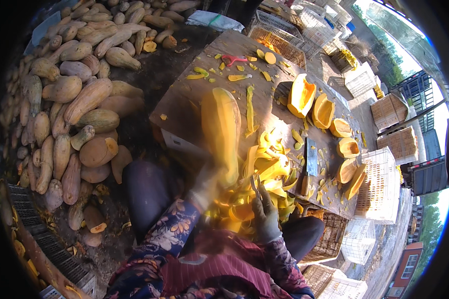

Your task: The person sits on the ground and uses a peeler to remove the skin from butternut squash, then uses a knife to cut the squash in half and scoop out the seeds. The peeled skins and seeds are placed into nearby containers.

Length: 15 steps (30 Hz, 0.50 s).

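Observation:
A large, partly peeled squash [220, 130] stands lengthwise over the near edge of a wooden table [187, 82], its yellow flesh showing; it is blurred. My gloved left hand [205, 183] grips it near its lower end, and motion blur hides the fingers. To the right, my gloved right hand [265, 213] holds a slim hand tool [253, 186], whose kind I cannot make out. Yellow peelings [271, 160] are heaped on the table's near edge and more lie between my knees. A cleaver [311, 157] with a wooden handle rests right of the heap.
Whole squashes [89, 101] are piled on the floor at left. Hollowed squash halves [301, 97] line the table's right side. A red peeler [234, 59] lies at the far side. White plastic crates [378, 183] stand at right, and a brown crate [327, 239] sits by my right knee.

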Each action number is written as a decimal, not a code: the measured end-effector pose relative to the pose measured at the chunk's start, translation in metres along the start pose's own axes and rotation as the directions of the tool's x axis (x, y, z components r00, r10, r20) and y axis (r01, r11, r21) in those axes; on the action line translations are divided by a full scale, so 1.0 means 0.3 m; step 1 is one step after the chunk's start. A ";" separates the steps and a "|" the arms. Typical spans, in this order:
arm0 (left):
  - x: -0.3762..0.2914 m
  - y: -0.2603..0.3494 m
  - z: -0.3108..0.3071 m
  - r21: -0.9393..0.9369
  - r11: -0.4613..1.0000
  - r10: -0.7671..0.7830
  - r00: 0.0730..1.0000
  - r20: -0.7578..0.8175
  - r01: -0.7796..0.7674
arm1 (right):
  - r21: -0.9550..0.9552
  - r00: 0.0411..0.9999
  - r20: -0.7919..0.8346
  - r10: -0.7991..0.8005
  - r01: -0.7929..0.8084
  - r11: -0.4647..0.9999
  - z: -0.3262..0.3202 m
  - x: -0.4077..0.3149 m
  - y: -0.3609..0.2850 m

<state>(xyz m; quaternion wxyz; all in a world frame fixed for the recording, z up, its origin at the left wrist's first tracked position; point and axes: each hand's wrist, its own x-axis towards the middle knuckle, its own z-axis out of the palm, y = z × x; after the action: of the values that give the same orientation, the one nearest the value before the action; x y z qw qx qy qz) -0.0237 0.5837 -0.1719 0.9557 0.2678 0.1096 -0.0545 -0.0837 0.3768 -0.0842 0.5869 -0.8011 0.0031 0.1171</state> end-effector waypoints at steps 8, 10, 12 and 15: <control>0.073 -0.141 -0.106 -0.128 0.992 0.027 0.998 0.051 -0.020 | -0.489 0.952 0.132 -0.277 0.305 0.817 0.053 0.769 -0.394; 0.080 -0.160 -0.119 -0.289 0.956 -0.048 0.999 -0.011 0.043 | -0.702 0.945 0.280 -0.168 0.321 0.636 0.095 0.946 -0.519; 0.082 -0.164 -0.121 -0.178 0.984 0.020 0.999 -0.036 -0.026 | -0.847 0.917 0.394 0.067 0.334 0.414 0.133 1.031 -0.589; 0.077 -0.152 -0.108 -0.242 0.970 -0.016 0.999 -0.043 0.006 | -0.814 0.867 0.496 0.037 0.450 0.367 0.109 0.977 -0.582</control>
<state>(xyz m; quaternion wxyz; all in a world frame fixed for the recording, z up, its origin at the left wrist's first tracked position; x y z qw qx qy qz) -0.0147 0.5609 -0.2273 0.9782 0.1501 0.1381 -0.0402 0.2201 0.5008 0.0146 0.0448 -0.9335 -0.2961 0.1971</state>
